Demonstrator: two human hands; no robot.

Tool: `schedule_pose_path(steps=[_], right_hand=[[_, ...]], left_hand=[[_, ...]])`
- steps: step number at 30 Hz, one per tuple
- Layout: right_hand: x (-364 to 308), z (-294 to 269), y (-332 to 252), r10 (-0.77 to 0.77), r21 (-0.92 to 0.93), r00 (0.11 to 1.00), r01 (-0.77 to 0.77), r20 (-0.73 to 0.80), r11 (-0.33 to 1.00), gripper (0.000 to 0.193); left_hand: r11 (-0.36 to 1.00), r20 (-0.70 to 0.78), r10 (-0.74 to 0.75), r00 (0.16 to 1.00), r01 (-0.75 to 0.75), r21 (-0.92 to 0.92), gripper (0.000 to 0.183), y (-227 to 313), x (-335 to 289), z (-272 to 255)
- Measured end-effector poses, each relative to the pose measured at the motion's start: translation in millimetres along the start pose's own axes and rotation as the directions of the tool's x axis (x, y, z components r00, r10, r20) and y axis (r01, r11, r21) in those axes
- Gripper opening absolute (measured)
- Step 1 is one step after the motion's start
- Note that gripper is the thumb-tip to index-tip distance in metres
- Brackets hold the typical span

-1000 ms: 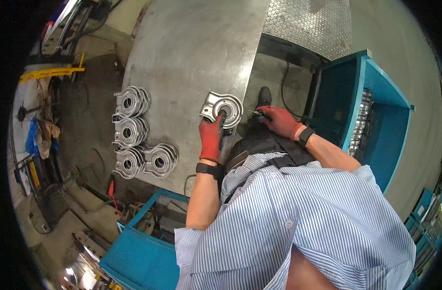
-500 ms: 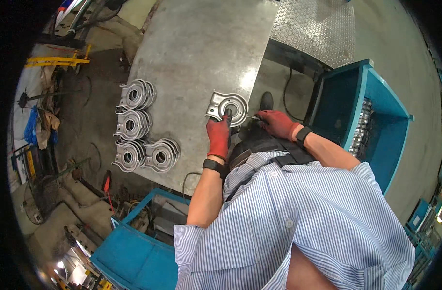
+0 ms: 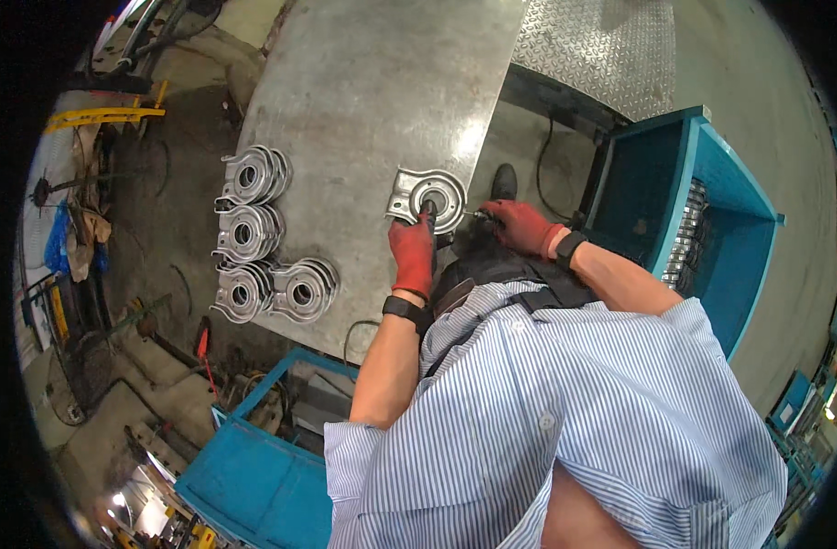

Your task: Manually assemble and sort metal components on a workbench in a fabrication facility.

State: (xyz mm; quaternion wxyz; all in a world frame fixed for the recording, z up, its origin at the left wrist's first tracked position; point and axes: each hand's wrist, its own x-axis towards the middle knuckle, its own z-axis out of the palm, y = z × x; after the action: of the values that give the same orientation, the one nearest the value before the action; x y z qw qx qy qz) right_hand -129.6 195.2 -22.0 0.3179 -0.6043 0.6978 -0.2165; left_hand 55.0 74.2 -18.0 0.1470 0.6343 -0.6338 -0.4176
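Note:
My left hand, in a red glove with dark fingers, grips a silver stamped metal bracket at the near right edge of the table. Its thumb rests in the round centre of the bracket, and the other fingers are hidden beneath. To the right, my right hand, gloved alike, is closed around a small thin tool. The tool's tip points at the bracket's right rim; whether they touch I cannot tell. Most of the tool is hidden in the glove.
Several stacks of like brackets stand at the left of the metal table. A teal bin holding metal parts is at the right. Another blue container stands lower left. Tread plate lies beyond, and a cable hangs nearby.
The view has shifted slightly. My left hand keeps its grip on the bracket, and my right hand stays at its right rim with the tool.

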Motion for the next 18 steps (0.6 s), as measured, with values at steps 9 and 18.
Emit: schedule_pose_path(steps=[9, 18], right_hand=[[0, 1, 1, -0.005, -0.042, 1.0, 0.004, -0.03, 0.999, 0.042], [2, 1, 6, -0.005, -0.041, 1.0, 0.005, 0.002, 0.999, 0.04]], left_hand=[[0.989, 0.011, -0.019, 1.0, 0.02, -0.144, 0.029, 12, -5, -3], [0.997, 0.003, -0.002, 1.0, 0.003, -0.078, 0.03, 6, -2, 0]])
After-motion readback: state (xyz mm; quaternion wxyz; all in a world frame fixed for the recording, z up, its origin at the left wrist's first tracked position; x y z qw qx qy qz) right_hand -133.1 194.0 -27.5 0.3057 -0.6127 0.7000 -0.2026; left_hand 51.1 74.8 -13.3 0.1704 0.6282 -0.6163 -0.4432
